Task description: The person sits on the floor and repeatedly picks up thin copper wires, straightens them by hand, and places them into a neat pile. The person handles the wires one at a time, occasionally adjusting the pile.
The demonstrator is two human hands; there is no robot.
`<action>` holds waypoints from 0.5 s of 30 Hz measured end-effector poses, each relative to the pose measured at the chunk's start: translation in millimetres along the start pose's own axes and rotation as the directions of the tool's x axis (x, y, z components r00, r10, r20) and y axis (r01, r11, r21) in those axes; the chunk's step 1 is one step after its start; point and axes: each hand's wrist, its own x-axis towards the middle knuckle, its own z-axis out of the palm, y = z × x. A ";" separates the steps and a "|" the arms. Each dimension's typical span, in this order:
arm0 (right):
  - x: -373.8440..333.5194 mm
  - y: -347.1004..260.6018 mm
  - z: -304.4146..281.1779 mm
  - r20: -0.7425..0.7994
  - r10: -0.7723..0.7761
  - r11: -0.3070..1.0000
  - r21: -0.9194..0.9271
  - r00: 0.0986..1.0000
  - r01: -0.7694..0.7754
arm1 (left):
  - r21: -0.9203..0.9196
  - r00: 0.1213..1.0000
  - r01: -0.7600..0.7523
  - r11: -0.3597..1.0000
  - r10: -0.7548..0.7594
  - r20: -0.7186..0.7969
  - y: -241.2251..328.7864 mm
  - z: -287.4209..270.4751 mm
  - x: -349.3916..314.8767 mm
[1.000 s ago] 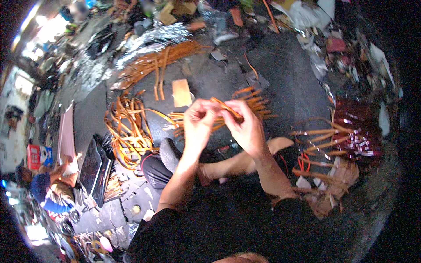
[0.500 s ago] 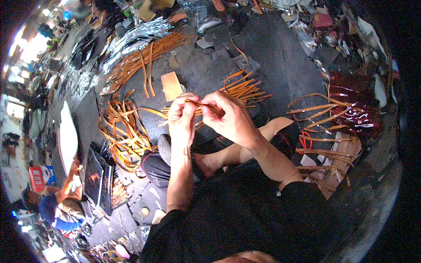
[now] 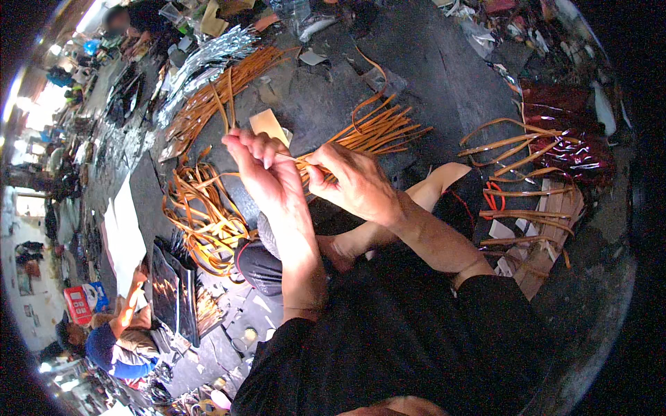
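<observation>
My left hand (image 3: 267, 170) is turned palm up, fingers curled around one end of a thin brown strip (image 3: 294, 159). The strip runs to my right hand (image 3: 357, 182), where thumb and forefinger pinch it. Just beyond my hands lies a bundle of similar brown strips (image 3: 378, 135), fanned out on the dark floor. Partly behind my left hand is a tan rectangular piece (image 3: 268, 125). To the left, a tangled heap of looped orange-brown strips (image 3: 198, 222) rests close to my knee.
Farther off lie straight brown strips (image 3: 232, 87) and a silvery bundle (image 3: 215, 55). On the right, folded strips (image 3: 524, 215) lie near a shiny dark-red sheet (image 3: 565, 132). At lower left, another person (image 3: 121, 343) in blue holds a white sheet (image 3: 125, 236).
My left hand has moved up and left and rolled palm up, away from the right hand. The right hand still pinches the strip. The view has shifted slightly.
</observation>
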 end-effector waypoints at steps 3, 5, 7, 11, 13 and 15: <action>-3.3 -0.4 -0.2 0.036 0.036 0.999 0.032 0.999 -0.037 | 0.014 0.994 -0.088 0.996 0.089 -0.064 9.5 -1.4 15.4; -5.3 1.6 -3.0 0.076 0.048 0.998 0.040 0.996 -0.051 | 0.044 0.993 -0.118 0.992 0.118 -0.013 22.1 -3.9 25.8; -9.8 2.9 -6.0 0.091 0.045 0.998 0.049 0.995 -0.049 | 0.102 0.989 -0.141 0.985 0.145 -0.037 35.2 -6.7 34.9; -18.1 1.8 -11.9 0.107 0.008 0.999 0.047 0.994 -0.013 | 0.184 0.979 -0.188 0.965 0.199 -0.043 81.7 -23.4 56.2; -23.3 1.7 -13.9 0.127 0.012 0.998 0.065 0.992 -0.020 | 0.156 0.972 -0.201 0.967 0.217 -0.091 95.8 -26.2 62.0; -28.6 4.7 -16.4 0.131 0.035 0.993 0.107 0.991 -0.049 | 0.184 0.968 -0.224 0.957 0.240 -0.072 113.2 -33.8 67.0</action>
